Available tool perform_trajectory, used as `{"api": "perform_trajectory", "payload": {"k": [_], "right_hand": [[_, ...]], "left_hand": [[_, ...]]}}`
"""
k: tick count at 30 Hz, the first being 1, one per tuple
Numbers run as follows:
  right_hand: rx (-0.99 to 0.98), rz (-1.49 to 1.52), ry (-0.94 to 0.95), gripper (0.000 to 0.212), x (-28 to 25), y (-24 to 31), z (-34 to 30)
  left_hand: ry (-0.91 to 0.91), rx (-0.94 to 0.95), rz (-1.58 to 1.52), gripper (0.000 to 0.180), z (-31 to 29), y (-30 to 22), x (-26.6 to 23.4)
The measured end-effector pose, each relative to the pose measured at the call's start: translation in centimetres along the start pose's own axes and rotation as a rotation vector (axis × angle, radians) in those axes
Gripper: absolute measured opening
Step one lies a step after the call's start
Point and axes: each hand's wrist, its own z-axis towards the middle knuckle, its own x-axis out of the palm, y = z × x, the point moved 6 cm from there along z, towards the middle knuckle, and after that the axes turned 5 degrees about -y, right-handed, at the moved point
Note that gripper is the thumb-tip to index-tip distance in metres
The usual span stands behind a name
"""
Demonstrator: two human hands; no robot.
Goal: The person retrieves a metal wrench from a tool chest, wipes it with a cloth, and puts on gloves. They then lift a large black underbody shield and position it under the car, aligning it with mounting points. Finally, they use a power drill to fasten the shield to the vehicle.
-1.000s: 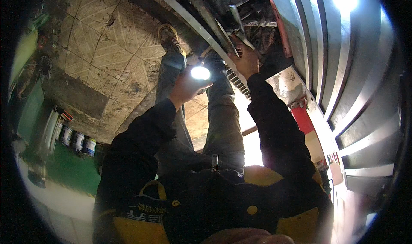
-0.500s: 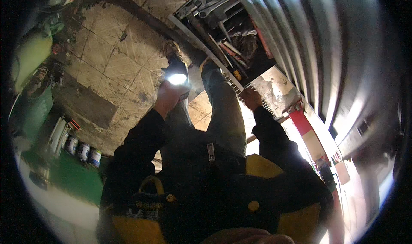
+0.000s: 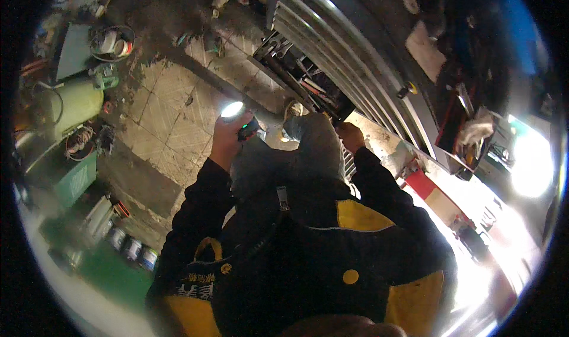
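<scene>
My left hand [image 3: 224, 140] is closed around a lit work flashlight [image 3: 232, 109], whose round white lens faces forward; a small green light shows on its dark body. My right hand [image 3: 351, 136], fingers curled, is at the near corner of a pulled-out metal tool drawer [image 3: 274, 76]. Its fingertips are partly hidden, but they seem to grip the drawer's edge. Inside the drawer lie wrenches [image 3: 283, 48] and several long tools, some with red handles [image 3: 311, 88]. My bent legs in grey trousers [image 3: 317, 141] are between the two hands.
Beside the drawer rises a cabinet with ridged metal drawer fronts [image 3: 355, 52], tools and a cloth on top. A red and cream object [image 3: 432, 192] stands at the right. Left are a pale green tank [image 3: 80, 103], coiled cable [image 3: 80, 141] and several small cans [image 3: 131, 248] on green. The tiled floor [image 3: 172, 100] is stained.
My view has tilted up, showing the cabinet top and more floor ahead. My legs look more bent. The flashlight has turned its beam farther forward; my right hand stays at the drawer.
</scene>
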Motion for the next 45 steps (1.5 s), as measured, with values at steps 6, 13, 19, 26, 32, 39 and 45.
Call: {"api": "perform_trajectory", "payload": {"k": [6, 13, 19, 26, 32, 39, 45], "right_hand": [[0.263, 0.133, 0.165, 0.037, -1.5, -3.5, -4.8], [-0.416, -0.651, 0.013, 0.023, -3.4, -1.8, -8.5], [0.184, -0.015, 0.035, 0.026, 0.0, -3.3, -9.1], [-0.16, -0.497, 0.203, 0.032, 6.1, -1.5, -2.2], [0.215, -0.476, 0.38, 0.092, 14.9, -6.3, 12.9], [0.408, -0.299, 0.321, 0.136, 22.1, -8.6, 14.0], [-0.052, -0.313, 0.654, 0.06, 18.2, -11.8, 16.1]], "left_hand": [[0.145, 0.01, -0.118, 0.03, -2.7, -2.5, 5.2], [0.281, 0.107, -0.009, 0.023, -5.4, -4.3, 7.7], [0.386, 0.602, 0.578, 0.026, -8.7, -6.4, 6.3], [0.442, 0.865, 0.845, 0.032, -7.0, -5.3, 1.6], [-0.029, -0.052, 0.254, 0.024, -1.3, 5.9, -5.6], [-0.246, -0.456, 0.05, 0.028, 2.8, 15.3, -7.2], [-0.185, -0.376, 0.003, 0.026, 4.6, 15.6, -5.1]]}}
